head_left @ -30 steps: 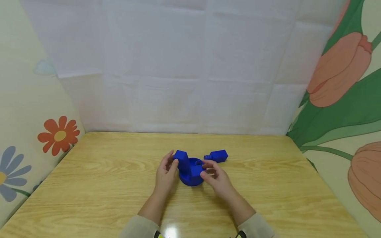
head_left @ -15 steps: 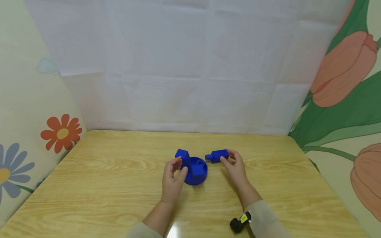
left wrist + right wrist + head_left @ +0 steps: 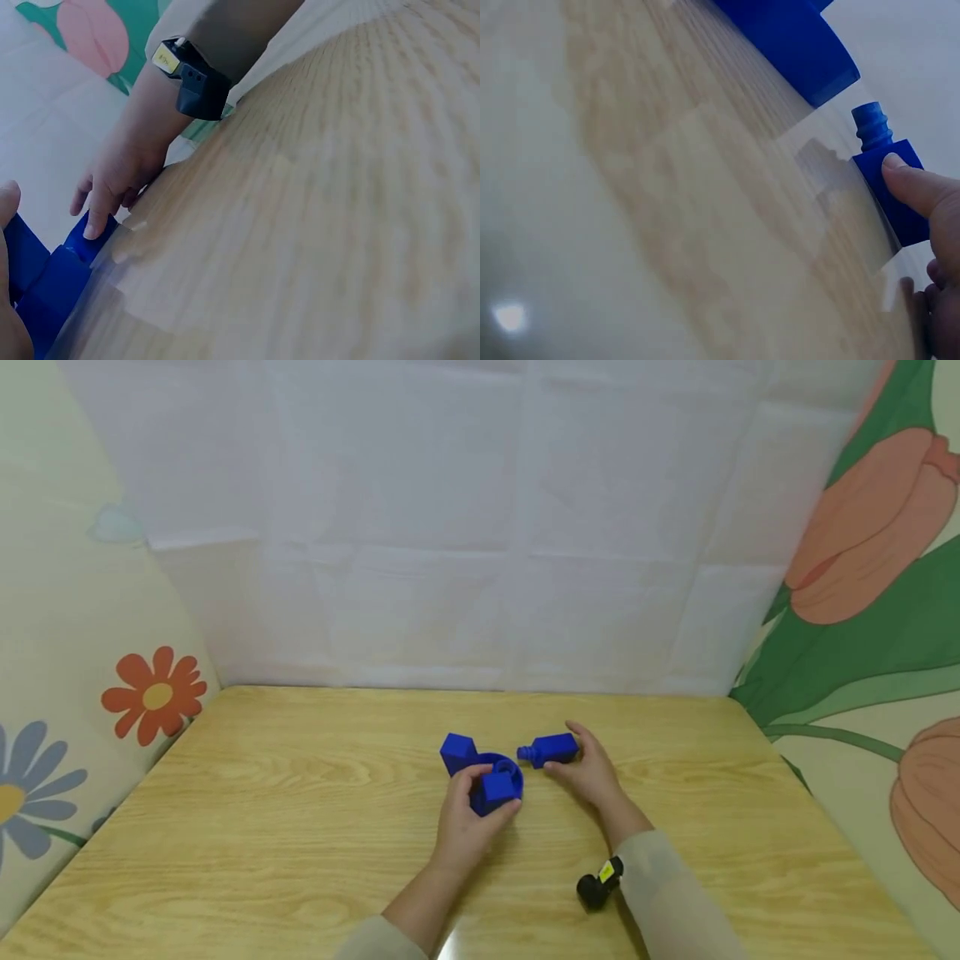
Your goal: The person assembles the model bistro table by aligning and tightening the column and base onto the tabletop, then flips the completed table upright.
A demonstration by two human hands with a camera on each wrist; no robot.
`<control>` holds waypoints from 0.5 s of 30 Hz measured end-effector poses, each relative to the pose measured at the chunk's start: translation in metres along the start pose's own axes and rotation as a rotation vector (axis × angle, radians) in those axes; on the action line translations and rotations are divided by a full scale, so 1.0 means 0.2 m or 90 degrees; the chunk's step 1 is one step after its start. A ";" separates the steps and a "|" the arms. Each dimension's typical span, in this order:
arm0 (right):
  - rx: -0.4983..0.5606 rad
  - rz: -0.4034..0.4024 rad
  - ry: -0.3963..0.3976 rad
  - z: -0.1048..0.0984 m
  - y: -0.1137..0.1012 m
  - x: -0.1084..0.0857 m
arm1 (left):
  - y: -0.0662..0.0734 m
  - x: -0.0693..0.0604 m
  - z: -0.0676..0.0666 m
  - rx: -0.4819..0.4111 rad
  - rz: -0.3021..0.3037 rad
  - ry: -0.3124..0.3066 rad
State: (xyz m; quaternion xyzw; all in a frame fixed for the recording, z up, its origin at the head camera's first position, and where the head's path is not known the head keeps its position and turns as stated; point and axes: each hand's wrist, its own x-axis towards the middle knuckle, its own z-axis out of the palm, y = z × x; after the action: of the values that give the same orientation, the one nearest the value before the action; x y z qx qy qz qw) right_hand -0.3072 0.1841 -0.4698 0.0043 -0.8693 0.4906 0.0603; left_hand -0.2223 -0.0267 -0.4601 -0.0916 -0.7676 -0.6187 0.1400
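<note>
In the head view, my left hand point(image 3: 463, 827) curls its thumb and index finger around a small blue block point(image 3: 497, 787) in a round blue dish point(image 3: 491, 757). Behind that block is a small blue ring point(image 3: 507, 768). A taller blue block point(image 3: 457, 748) rises at the dish's left side, its base hidden by my hand. Right of the dish, my right hand point(image 3: 596, 775) holds a blue bottle-shaped piece point(image 3: 553, 748) lying on the table. In the right wrist view its threaded neck point(image 3: 873, 126) points towards the dish point(image 3: 795, 49), and my thumb point(image 3: 911, 184) presses its side.
The wooden table point(image 3: 300, 827) runs back to a white cloth point(image 3: 450, 527). Flower-patterned cloth point(image 3: 862, 635) hangs at the sides. A black wrist camera point(image 3: 597, 885) sits by my right sleeve.
My left hand has moved right from the taller block to the small block. My right hand has left the dish and gone to the bottle-shaped piece, which has barely shifted.
</note>
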 end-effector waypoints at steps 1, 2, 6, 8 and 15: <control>-0.009 -0.008 -0.004 0.00 0.00 0.01 | 0.00 0.00 0.00 0.004 0.001 0.002; -0.017 -0.014 -0.005 -0.01 0.00 0.01 | 0.00 0.00 0.00 0.008 0.001 0.002; -0.058 -0.025 -0.003 -0.02 0.01 0.02 | 0.00 0.02 -0.02 0.009 -0.001 -0.018; -0.068 -0.023 -0.004 -0.02 0.01 0.02 | -0.01 0.03 -0.03 0.011 -0.009 -0.033; -0.054 0.016 -0.023 -0.02 0.01 -0.01 | -0.02 0.05 -0.08 0.004 -0.037 -0.071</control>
State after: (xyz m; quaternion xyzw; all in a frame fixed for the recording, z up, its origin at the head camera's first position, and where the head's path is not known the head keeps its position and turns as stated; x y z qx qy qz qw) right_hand -0.3048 0.1882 -0.4687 -0.0005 -0.8903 0.4537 0.0388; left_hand -0.2305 -0.0426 -0.4580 -0.1029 -0.7786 -0.6139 0.0794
